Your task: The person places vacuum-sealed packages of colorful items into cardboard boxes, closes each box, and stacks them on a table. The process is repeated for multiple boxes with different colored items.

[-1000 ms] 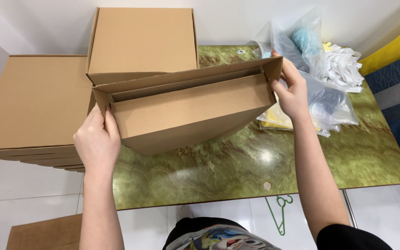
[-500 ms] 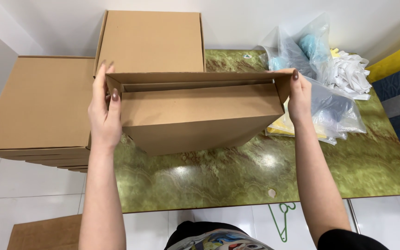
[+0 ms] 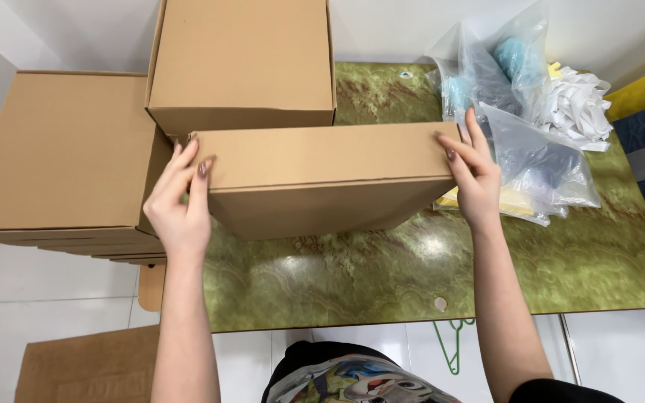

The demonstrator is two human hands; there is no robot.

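I hold a closed brown cardboard box (image 3: 322, 179) above the green marbled table (image 3: 412, 276). My left hand (image 3: 181, 201) grips its left end, fingers over the top edge. My right hand (image 3: 475, 175) presses against its right end with fingers spread on the lid. The lid lies flat and shut across the top.
A taller closed cardboard box (image 3: 240, 60) stands on the table behind the held one. A stack of flat cartons (image 3: 57, 157) sits at the left. Clear plastic bags with blue and white items (image 3: 531, 112) lie at the right. Flat cardboard (image 3: 83, 366) and a green hanger (image 3: 453, 347) lie on the tiled floor.
The box's lid flap, open a second ago, has been folded down and now lies shut. Both hands moved with it, staying at the box's ends.
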